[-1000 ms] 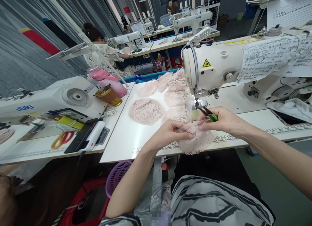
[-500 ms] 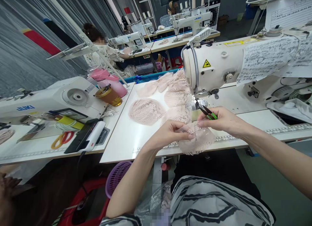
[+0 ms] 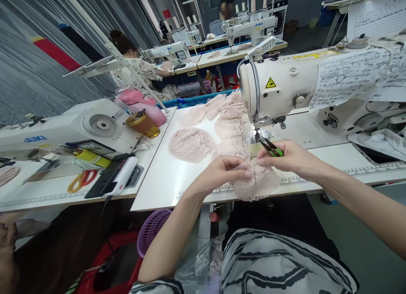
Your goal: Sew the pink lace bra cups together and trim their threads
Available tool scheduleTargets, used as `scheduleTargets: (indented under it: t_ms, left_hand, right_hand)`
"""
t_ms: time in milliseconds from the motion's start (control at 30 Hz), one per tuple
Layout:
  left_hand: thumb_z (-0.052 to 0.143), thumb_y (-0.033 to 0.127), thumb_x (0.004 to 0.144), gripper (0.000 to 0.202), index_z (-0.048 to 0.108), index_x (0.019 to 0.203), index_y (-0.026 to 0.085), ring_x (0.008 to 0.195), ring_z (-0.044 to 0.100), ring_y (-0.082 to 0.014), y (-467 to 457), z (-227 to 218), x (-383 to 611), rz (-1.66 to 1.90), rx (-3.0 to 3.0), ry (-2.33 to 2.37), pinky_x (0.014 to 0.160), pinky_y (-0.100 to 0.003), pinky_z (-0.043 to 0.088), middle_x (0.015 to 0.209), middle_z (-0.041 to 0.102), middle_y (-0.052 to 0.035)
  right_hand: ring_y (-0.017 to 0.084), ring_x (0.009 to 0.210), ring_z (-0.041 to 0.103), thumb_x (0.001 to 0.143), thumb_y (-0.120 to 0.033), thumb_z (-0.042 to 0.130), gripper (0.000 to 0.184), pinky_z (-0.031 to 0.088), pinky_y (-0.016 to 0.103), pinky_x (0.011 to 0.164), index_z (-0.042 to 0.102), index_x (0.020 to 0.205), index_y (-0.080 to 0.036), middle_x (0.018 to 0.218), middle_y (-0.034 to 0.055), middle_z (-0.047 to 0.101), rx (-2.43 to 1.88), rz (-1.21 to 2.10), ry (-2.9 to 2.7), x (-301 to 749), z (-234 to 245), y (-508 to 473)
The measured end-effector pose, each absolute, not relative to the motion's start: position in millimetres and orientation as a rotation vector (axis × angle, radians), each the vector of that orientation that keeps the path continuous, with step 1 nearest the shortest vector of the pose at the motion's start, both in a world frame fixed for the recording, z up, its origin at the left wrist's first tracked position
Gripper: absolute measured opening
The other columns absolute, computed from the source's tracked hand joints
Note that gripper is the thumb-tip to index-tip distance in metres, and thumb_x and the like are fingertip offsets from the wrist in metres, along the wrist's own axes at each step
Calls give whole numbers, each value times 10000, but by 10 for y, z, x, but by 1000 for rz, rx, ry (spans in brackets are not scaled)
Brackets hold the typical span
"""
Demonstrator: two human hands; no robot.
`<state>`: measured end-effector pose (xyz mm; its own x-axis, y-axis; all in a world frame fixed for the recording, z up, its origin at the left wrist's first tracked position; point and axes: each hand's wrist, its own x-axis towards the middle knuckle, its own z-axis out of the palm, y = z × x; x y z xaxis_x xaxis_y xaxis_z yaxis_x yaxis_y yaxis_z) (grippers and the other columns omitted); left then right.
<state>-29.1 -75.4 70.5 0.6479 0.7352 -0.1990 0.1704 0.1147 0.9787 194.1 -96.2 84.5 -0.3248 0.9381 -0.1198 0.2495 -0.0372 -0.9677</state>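
Lace point(image 3: 256, 187), sheer and pale pink, pinched in left hand point(image 3: 231, 170) and right hand point(image 3: 283, 155) just before sewing machine point(image 3: 285, 80); slender, green-handled snips point(image 3: 273, 148) also gripped in right hand.

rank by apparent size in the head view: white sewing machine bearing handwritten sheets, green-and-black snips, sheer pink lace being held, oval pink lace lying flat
1. White sewing machine with handwritten sheets
2. Sheer pink held lace and oval pink flat lace: too alike to rank
3. Green-and-black snips
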Motion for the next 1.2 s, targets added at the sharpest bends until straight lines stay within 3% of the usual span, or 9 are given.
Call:
scheduleTargets:
  t_ms: [467,1200]
  left_hand:
    - [763,369,745,270,655,698,126,620,480,-74,-755,752,-254,538,1409,818,579,-197,339,662,577,11]
    - [740,372,764,265,641,697,136,606,457,-70,-743,742,-250,545,1447,832,572,-201,326,652,558,17]
  right_hand:
    - [59,506,292,695,-389,768,249,232,260,524,676,782,-174,566,-64,433,-1279,1390,-1620,1957,866,-965]
    - [50,483,274,690,-373,774,237,225,253,496,667,781,-183,576,-67,458,-1273,1393,-1584,1978,820,-949]
